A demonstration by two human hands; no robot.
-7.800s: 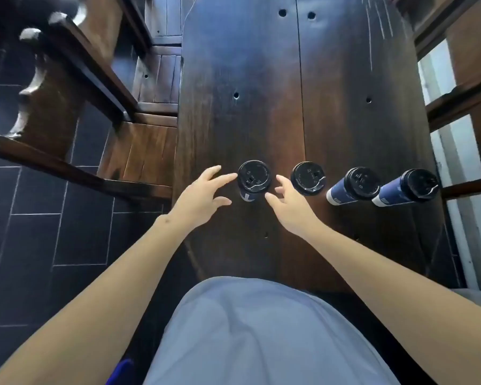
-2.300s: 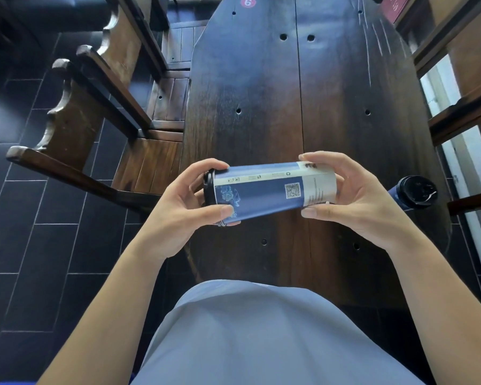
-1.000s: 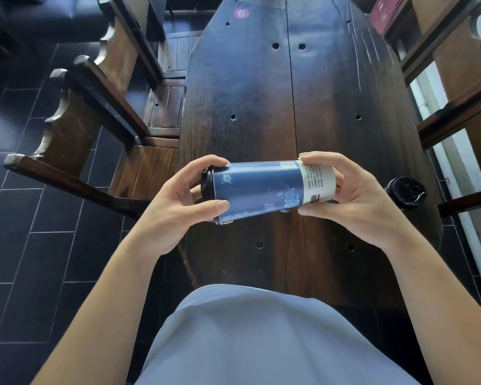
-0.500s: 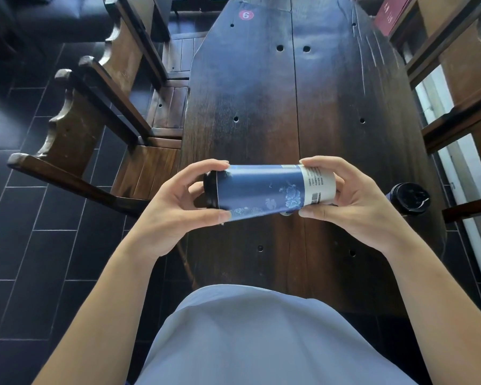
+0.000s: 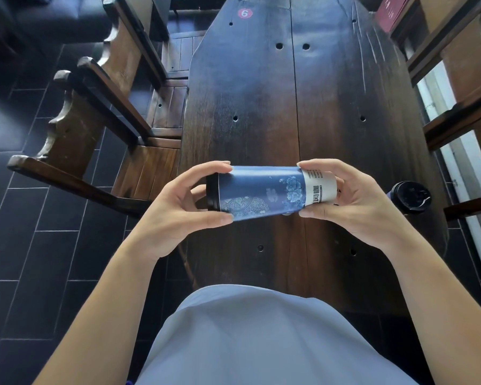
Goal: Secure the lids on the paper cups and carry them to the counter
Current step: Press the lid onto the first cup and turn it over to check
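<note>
You are holding the blue paper cup on its side above the near end of the wooden table, its black lid pointing to your left and its white-banded base to your right. To do this check well, keep the cup level between both hands and squeeze only lightly; a paper wall likely buckles under pressure, and that could pop the lid loose. Press around the lid's rim with your left fingertips, turning the cup a little at a time, so every part of the edge is seated before you carry it.

Your left hand is curling round the lid end: its forefinger is lying over the top of the rim and its thumb is pressing the lower side of the cup just beside the lid, so the lid is sitting in the crook between them. Your right hand is gripping the base end, fingers arching over the white band and thumb under it. Both hands are clamped on the cup, with bare blue wall showing between them.

Another lidded cup is standing on the table just beyond your right hand, not touching it, partly hidden by your knuckles. Wooden chairs are flanking the table on the left.
</note>
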